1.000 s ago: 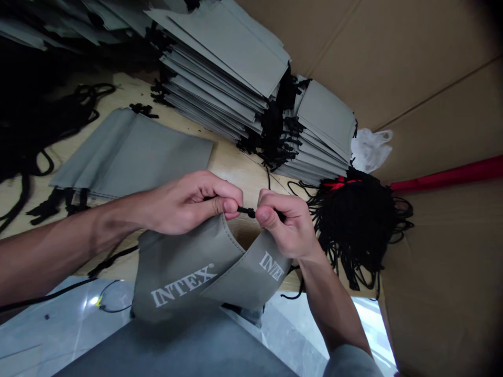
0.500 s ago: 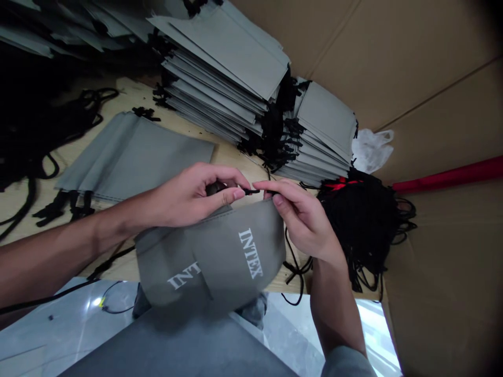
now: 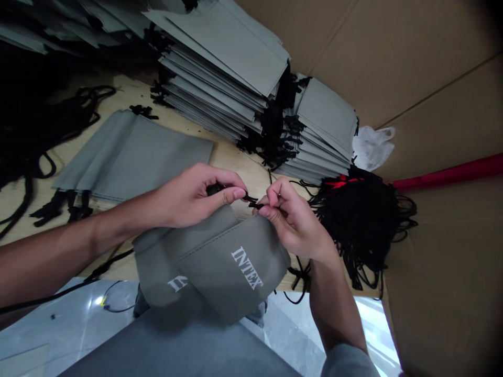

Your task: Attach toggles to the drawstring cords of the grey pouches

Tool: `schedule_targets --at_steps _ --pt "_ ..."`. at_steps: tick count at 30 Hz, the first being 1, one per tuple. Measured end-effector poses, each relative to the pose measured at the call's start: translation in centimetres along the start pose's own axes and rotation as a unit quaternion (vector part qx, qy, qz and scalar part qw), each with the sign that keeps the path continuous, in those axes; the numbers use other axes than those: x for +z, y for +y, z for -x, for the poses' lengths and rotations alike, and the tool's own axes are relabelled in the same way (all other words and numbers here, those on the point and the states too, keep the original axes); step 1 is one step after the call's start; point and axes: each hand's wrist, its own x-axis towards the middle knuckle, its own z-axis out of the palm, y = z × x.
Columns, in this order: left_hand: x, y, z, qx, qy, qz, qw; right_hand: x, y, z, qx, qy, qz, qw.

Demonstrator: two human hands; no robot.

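INTEX pouches, insides hidden, overlap below left hand and right hand, each pinching black cord.

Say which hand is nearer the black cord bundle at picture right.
Right. The right hand is just left of the black cord bundle in the picture; the left hand is farther left, beyond the right hand.

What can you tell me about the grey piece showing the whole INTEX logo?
The grey piece looks like smooth leatherette, with white lettering and dark stitching along its upper edge. It is held tilted above the person's lap, its upper corner at the right hand, overlapping another grey panel.
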Motion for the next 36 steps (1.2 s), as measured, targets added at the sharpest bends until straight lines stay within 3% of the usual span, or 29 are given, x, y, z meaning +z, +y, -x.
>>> schedule_targets --at_steps 36 --pt "0.11 0.48 -0.14 -0.006 -0.02 0.019 1.0 0.41 -0.26 -0.32 -0.011 0.005 -0.012 1.0"
